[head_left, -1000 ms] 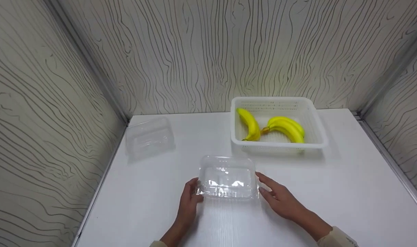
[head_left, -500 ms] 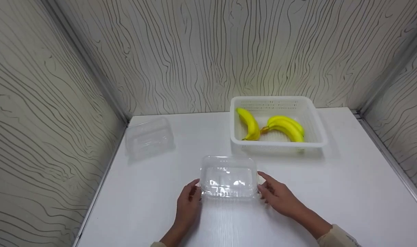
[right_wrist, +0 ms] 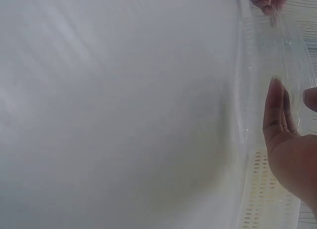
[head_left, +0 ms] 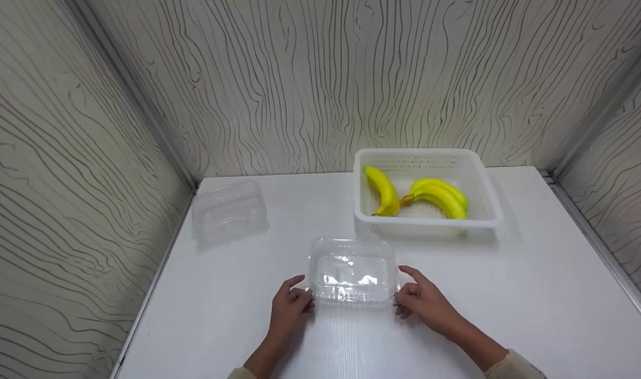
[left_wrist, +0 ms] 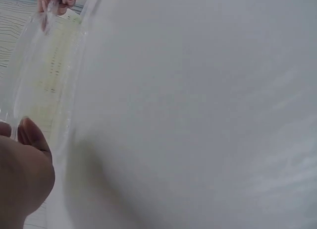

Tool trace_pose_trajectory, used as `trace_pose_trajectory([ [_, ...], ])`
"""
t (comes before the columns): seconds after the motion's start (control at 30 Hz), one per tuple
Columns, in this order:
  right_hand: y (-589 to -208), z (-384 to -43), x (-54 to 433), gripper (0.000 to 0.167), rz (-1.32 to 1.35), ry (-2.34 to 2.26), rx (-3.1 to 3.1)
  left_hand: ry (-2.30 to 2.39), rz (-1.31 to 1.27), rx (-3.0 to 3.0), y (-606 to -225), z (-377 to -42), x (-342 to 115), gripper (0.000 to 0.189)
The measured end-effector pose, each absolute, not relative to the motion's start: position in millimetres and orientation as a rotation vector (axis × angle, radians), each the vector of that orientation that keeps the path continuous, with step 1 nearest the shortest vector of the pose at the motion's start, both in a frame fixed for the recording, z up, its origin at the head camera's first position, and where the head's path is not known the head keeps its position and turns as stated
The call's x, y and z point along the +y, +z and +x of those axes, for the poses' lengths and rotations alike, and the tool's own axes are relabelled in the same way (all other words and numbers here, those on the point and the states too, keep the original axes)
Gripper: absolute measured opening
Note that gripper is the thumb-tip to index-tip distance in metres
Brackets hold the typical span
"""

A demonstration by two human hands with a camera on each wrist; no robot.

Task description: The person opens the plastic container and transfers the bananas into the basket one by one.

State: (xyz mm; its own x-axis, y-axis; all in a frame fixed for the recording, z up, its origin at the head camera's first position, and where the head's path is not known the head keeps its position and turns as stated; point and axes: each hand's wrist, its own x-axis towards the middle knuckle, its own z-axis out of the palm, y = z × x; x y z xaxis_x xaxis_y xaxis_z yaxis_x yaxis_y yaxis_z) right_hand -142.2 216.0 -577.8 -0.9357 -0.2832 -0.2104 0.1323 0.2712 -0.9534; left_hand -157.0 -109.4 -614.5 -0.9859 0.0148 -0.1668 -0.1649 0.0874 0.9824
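Note:
A clear plastic box point(head_left: 352, 263) sits on the white table in front of me, with bright reflections on it. My left hand point(head_left: 287, 310) pinches its near left corner between thumb and curled fingers, the index finger sticking out. At the near right corner my right hand point(head_left: 424, 304) pinches the rim in the same way, index finger extended. In the left wrist view the right hand point(left_wrist: 60, 0) appears at the far end of the box, gripping a corner. The right wrist view likewise has the left hand point(right_wrist: 269, 0) on the opposite corner.
Behind the box on the right stands a white perforated basket point(head_left: 431, 223). It holds a single banana point(head_left: 385, 192) and a joined pair of bananas point(head_left: 440, 196). Another clear plastic box point(head_left: 230, 210) lies at the back left. Patterned walls point(head_left: 320, 79) enclose the table.
Both hands have shifted their hold on the box's near corners: the fingers have curled in and the index fingers now stick out. The box has moved very slightly to the right.

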Motion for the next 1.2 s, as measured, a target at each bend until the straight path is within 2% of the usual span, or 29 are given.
trace_pose_trajectory([
  [0.27,-580.6,-141.8,216.8,0.056,-0.046,-1.808,2.102,2.043,-0.156,2.012,-610.8,-157.5,-111.3,0.035],
  [0.57,-580.9,-141.1,216.2,0.029,-0.026,-1.845,1.995,2.103,-0.086,1.899,-605.9,-157.1,-111.7,0.026],
  [1.2,-586.0,-139.2,211.1,0.027,0.031,-1.974,1.884,2.162,-0.203,1.876,-606.8,-156.9,-108.1,0.021],
])
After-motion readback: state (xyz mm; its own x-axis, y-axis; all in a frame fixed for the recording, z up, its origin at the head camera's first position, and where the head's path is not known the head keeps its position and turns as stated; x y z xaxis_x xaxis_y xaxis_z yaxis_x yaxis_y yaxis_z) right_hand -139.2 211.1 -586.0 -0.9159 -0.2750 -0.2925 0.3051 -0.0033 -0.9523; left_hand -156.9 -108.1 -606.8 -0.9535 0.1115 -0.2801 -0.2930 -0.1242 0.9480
